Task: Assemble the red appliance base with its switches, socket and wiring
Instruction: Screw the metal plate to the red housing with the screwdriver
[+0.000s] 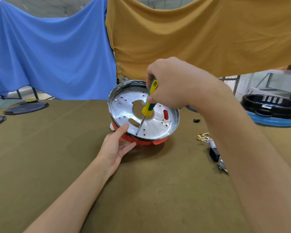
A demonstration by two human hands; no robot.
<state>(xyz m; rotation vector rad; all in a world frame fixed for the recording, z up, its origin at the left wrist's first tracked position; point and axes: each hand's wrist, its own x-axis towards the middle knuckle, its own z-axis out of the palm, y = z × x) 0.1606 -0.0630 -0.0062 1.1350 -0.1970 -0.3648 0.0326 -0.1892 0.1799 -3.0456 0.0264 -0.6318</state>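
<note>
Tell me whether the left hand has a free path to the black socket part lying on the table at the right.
Probably not. The left hand steadies the red base, and the right forearm, driving the screwdriver, crosses between it and the black socket part.

Two bare hands are in view, a left hand (115, 147) and a right hand (170, 84). There is one screwdriver (149, 105), one red base (138, 140) and one round metal plate (144, 111) on it. Two cloths hang behind: one blue cloth (49, 52) and one mustard cloth (200, 34). Two dark flat lids (26, 108) show at the far left, one of them cut by the frame edge. One black socket (214, 153) and one bunch of brass terminals (203, 137) lie on the one table (57, 140). One stack of round housings (272, 110) sits at the right.
</note>
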